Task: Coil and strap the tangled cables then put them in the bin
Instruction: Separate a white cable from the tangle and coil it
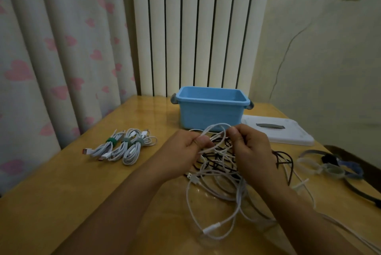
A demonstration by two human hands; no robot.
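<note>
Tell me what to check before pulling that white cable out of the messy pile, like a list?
1. Both hands on one white cable: ok. The left hand and right hand each pinch it.
2. Cable free of the tangled pile: not ok. White and dark cables cross beneath the hands.
3. Cable ends visible: ok. One plug lies near the table edge; whose it is, cannot tell.
4. Straps within reach: ok, lying on the right.
5. Blue bin open: ok. Its lid lies beside it.
6. Finished bundles clear of the pile: ok, on the left.
</note>
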